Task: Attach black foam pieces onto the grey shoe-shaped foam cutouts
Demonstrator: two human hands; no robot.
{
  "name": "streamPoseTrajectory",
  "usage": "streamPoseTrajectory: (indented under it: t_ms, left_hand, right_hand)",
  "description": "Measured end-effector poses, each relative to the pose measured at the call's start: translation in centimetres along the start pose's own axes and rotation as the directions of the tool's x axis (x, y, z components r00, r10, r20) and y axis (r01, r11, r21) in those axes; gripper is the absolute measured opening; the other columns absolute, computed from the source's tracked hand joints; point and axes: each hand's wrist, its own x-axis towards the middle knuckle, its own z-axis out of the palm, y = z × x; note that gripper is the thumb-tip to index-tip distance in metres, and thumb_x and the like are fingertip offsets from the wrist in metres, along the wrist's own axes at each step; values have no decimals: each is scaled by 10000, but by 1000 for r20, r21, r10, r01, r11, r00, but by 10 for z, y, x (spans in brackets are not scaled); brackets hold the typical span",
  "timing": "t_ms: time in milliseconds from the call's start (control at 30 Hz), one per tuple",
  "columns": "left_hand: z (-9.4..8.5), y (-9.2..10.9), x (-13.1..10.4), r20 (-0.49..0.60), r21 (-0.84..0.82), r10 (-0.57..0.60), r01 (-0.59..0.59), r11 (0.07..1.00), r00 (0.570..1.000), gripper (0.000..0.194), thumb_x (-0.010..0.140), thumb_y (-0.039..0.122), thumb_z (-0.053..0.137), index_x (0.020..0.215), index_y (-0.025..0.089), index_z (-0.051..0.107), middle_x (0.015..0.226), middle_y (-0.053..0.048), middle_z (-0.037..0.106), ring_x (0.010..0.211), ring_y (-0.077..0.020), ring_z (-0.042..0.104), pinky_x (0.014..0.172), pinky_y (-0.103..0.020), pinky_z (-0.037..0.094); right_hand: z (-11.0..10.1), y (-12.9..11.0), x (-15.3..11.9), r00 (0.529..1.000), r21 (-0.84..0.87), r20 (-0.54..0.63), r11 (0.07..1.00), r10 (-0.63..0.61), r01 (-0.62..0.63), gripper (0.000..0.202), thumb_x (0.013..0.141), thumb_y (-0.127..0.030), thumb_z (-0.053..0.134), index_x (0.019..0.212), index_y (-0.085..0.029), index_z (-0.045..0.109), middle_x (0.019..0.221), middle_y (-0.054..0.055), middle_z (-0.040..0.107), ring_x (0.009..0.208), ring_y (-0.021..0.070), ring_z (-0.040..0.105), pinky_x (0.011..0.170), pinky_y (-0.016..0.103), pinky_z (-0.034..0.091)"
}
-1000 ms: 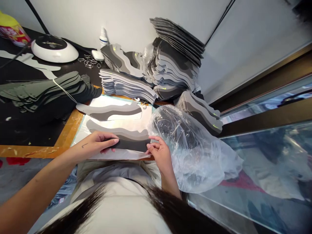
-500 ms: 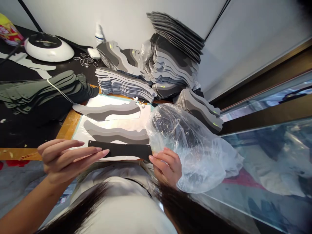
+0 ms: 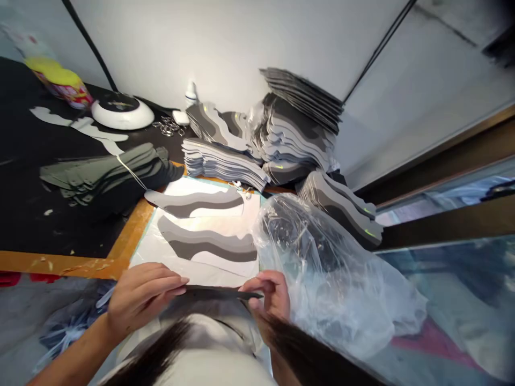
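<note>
A thin black strip (image 3: 215,292) is held nearly edge-on at the near edge of the white work sheet (image 3: 161,258). Its left end is pinched by my left hand (image 3: 142,295), closed with the fingers together. My right hand (image 3: 269,295) grips the other end between thumb and fingers. Just beyond the strip, a grey wavy shoe-upper piece (image 3: 209,242) with a two-tone pattern lies flat on the sheet. Farther back on it rests a second similar piece (image 3: 197,201).
A clear plastic bag (image 3: 322,279) with dark pieces inside bulges at the right. Behind stand stacks of grey shoe pieces (image 3: 225,163) and a dark stack (image 3: 301,96). Dark green-grey pieces (image 3: 100,171) lie left, near a white rounded device (image 3: 123,115).
Both hands have brought the black strip down toward my body and turned it from flat-faced to nearly edge-on. The view has shifted, so the table appears farther right and lower.
</note>
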Motion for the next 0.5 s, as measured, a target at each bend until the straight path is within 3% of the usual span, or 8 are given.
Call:
streamPoseTrajectory:
  t_ms: [100, 167, 233, 300, 367, 400, 467, 500]
  left_hand:
    - [-3, 7, -6, -97, -84, -211, 203, 976, 973, 147, 960, 87, 589, 1043, 200, 635, 752, 10, 661, 607, -82, 644, 560, -154, 532]
    - [-15, 8, -8, -160, -86, -331, 320, 943, 930, 139, 972, 118, 563, 1034, 226, 627, 777, 26, 662, 595, -76, 654, 540, -132, 537]
    - [-38, 0, -7, -301, 21, -400, 426, 905, 865, 77, 977, 186, 574, 1001, 233, 630, 781, 37, 675, 596, -77, 667, 546, -128, 537]
    - [-71, -20, -1, -501, 76, -474, 582, 809, 724, 73, 959, 289, 622, 973, 218, 633, 760, 35, 686, 608, -93, 680, 576, -147, 541]
    - [-109, -49, 9, -611, -139, -640, 732, 667, 466, 215, 929, 388, 650, 1005, 190, 609, 721, 23, 683, 613, -129, 690, 609, -199, 556]
    - [-127, -66, 14, -595, -224, -712, 774, 593, 374, 272, 895, 414, 665, 1014, 176, 608, 703, 16, 679, 638, -145, 696, 632, -217, 557]
    - [-157, -96, 24, -481, -259, -822, 846, 465, 305, 333, 850, 432, 647, 1037, 160, 601, 763, -6, 706, 714, -167, 701, 689, -244, 545]
    - [-168, -108, 29, -440, -132, -843, 906, 402, 309, 349, 847, 453, 616, 1034, 158, 610, 784, -18, 712, 726, -178, 686, 670, -244, 511]
  right_hand:
    - [13, -14, 22, 935, 15, 77, 937, 347, -349, 665, 985, -595, 640, 1245, -28, 411, 993, 68, 521, 836, -29, 560, 754, -4, 510]
    - [19, -27, 52, 918, -22, 206, 940, 338, -341, 732, 919, -608, 687, 1281, -25, 433, 1065, 84, 519, 931, -21, 575, 784, -30, 512]
    - [29, -40, 93, 917, -55, 329, 974, 226, -220, 770, 911, -620, 678, 1348, -28, 451, 1165, 100, 504, 1032, -13, 576, 830, -50, 505]
    - [48, -51, 139, 910, -74, 387, 989, 150, -131, 735, 974, -622, 589, 1402, -35, 481, 1217, 102, 490, 1019, -17, 573, 801, -42, 492]
    - [81, -59, 186, 915, -181, 370, 979, 159, -97, 537, 1039, -476, 531, 1349, -40, 573, 1168, 74, 515, 938, -51, 551, 757, -57, 435]
    - [101, -62, 207, 899, -296, 393, 952, 194, -75, 412, 1042, -372, 548, 1282, -47, 628, 1143, 53, 526, 928, -69, 537, 762, -71, 396]
    - [144, -63, 242, 871, -509, 438, 860, 220, 39, 274, 1040, -298, 595, 1231, -134, 703, 1103, 6, 537, 959, -84, 518, 798, -73, 341]
    - [165, -63, 254, 860, -615, 444, 783, 250, 90, 260, 1030, -329, 635, 1234, -187, 713, 1090, -8, 538, 972, -66, 514, 843, -52, 357]
